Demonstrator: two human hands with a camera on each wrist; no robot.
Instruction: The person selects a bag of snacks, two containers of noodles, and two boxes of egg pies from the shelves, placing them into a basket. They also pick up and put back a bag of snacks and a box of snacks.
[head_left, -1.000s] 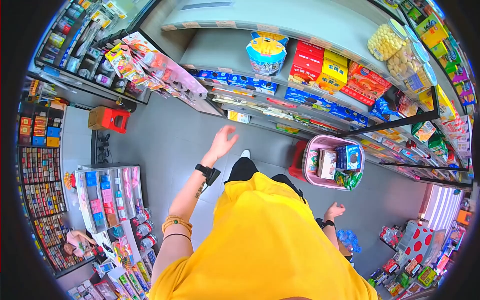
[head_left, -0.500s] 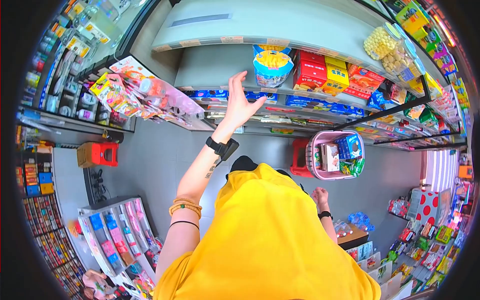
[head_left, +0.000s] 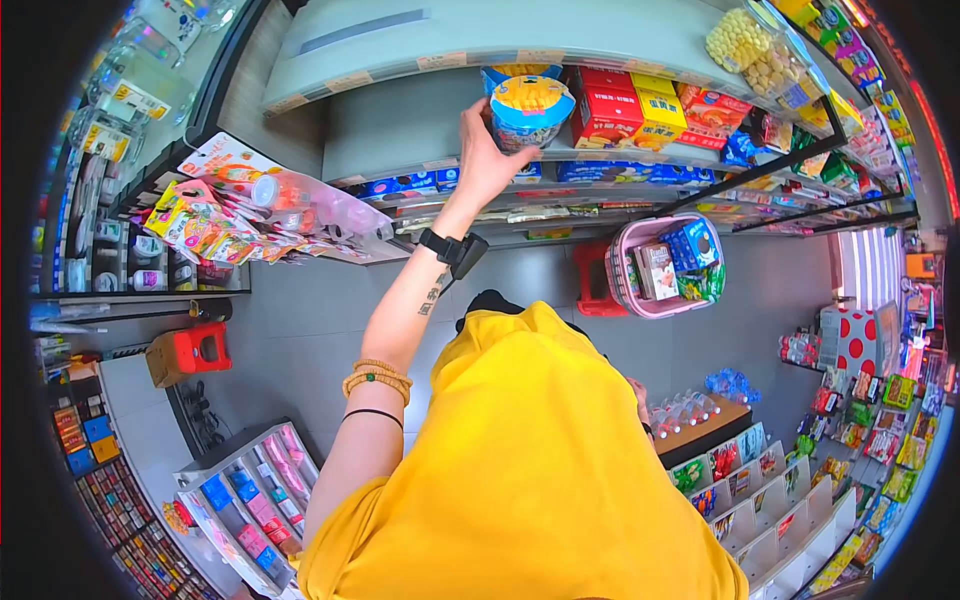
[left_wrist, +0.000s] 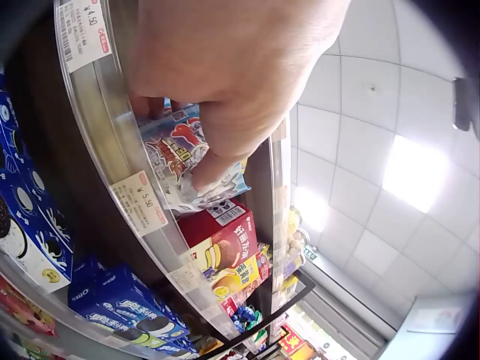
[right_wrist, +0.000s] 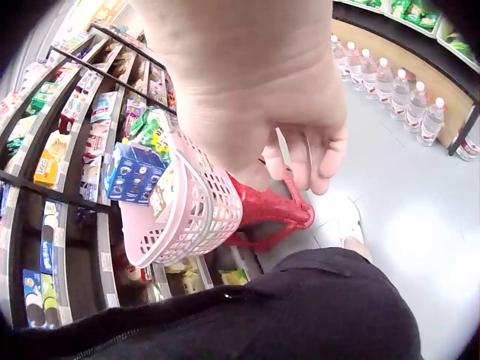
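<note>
My left hand (head_left: 488, 158) is at the shelf, its thumb and fingers round a blue and yellow snack pack (head_left: 530, 112). The left wrist view shows the thumb pressed on the front of that pack (left_wrist: 178, 154), the fingers partly hidden behind it. A second pack of the same kind stands behind it. My right hand (right_wrist: 262, 127) hangs beside the pink basket (right_wrist: 217, 196) with its fingers loosely bent and nothing in them; the head view shows only a bit of it past the yellow shirt. In the basket lie a blue box (right_wrist: 135, 174) and other packs.
Red boxes (head_left: 606, 108) and a yellow box (head_left: 660, 112) stand right of the pack. The basket rests on a red stool (head_left: 597, 282). Hanging snack bags (head_left: 215, 222) line the left shelf end. Water bottles (right_wrist: 400, 96) stand at the right, by a display rack (head_left: 745, 480).
My left hand has moved up to the shelf and taken hold of the pack. My right hand has drawn in beside the shirt. The view has shifted closer to the shelf.
</note>
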